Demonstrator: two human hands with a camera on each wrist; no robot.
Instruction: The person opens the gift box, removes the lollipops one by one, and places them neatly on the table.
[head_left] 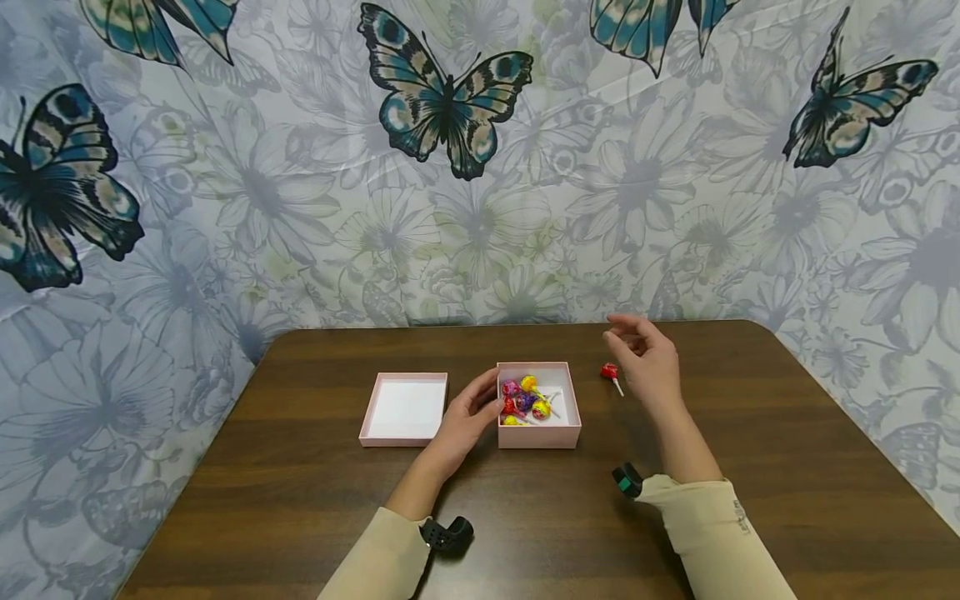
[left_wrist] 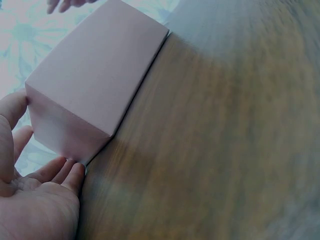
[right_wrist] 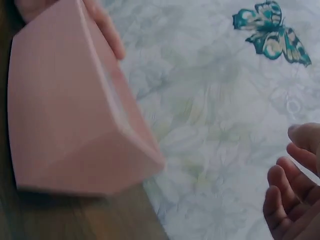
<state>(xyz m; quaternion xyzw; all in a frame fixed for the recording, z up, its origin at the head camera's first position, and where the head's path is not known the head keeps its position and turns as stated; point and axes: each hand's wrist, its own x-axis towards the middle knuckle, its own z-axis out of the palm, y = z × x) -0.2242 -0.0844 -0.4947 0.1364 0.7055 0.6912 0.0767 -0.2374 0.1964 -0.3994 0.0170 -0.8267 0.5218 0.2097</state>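
A pink box (head_left: pixel 538 438) stands lidless on the table with several wrapped lollipops (head_left: pixel 527 402) in red, yellow and purple inside. My left hand (head_left: pixel 471 410) rests against its left side, fingertips touching the wall; the left wrist view shows this hand (left_wrist: pixel 40 195) beside the box (left_wrist: pixel 95 70). To the right of the box, my right hand (head_left: pixel 651 367) is raised above the table with loosely bent fingers and holds nothing. Close by its thumb, a red lollipop (head_left: pixel 610 372) lies on the wood. In the right wrist view, the right hand (right_wrist: pixel 295 190) is apart from the box (right_wrist: pixel 60 110).
Left of the box lies a shallow pink lid (head_left: pixel 405 408), its white inside facing up. The brown wooden table (head_left: pixel 525 517) ends at the back before a cloth (head_left: pixel 480 250) printed with flowers and butterflies. Dark bands sit on both wrists.
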